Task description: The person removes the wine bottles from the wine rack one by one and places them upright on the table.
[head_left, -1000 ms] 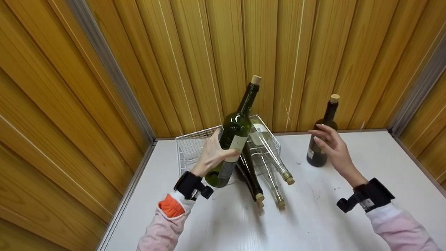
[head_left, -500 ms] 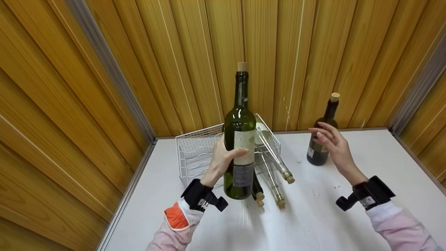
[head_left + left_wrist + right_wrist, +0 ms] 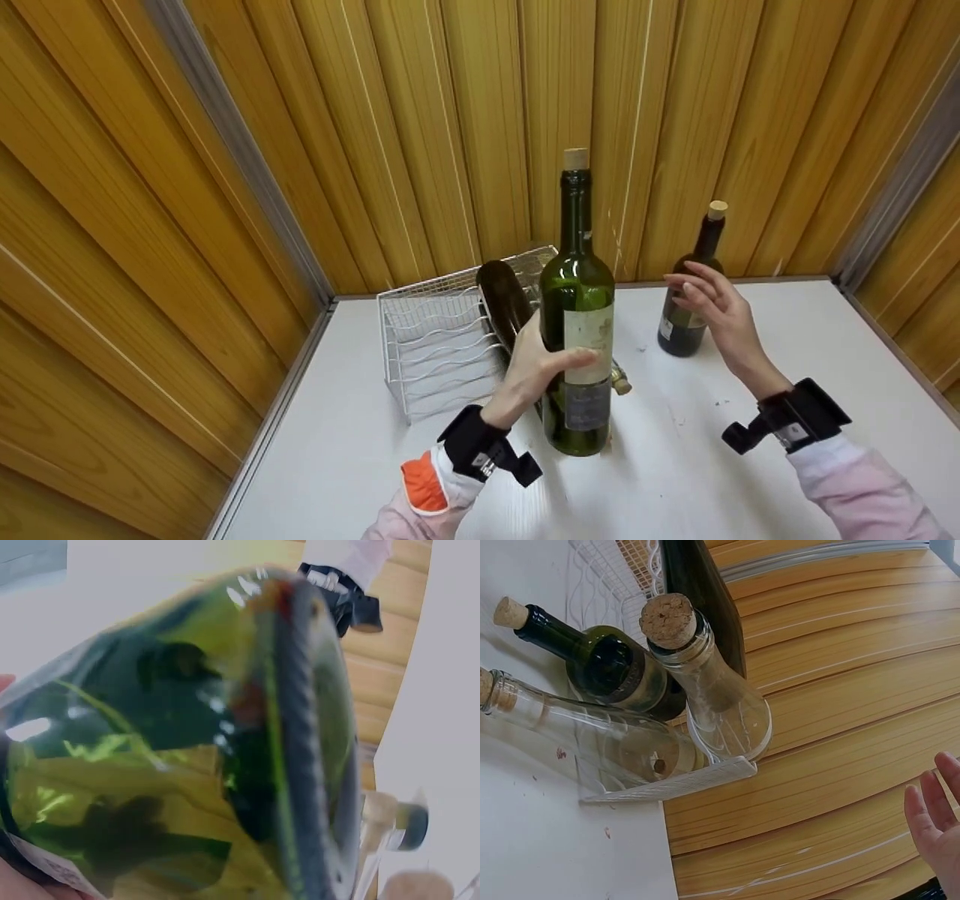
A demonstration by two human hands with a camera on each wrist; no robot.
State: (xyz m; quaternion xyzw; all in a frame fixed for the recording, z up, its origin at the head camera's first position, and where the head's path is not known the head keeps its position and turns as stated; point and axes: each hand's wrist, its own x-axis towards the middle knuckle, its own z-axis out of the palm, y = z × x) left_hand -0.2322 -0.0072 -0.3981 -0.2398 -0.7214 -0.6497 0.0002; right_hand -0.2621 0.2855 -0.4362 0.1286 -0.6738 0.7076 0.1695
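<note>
bottle of green glass (image 3: 577, 296) had swung right and straightened up, held in the air by the left hand (image 3: 534, 367). so 1 dark bottle (image 3: 501, 292) in the wire rack (image 3: 431, 284) showed more. the right hand (image 3: 724, 319), loose, held nothing near 1 standing bottle (image 3: 679, 341).

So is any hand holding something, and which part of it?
The left hand holds a green bottle around its body, at the label. The right hand holds nothing.
</note>
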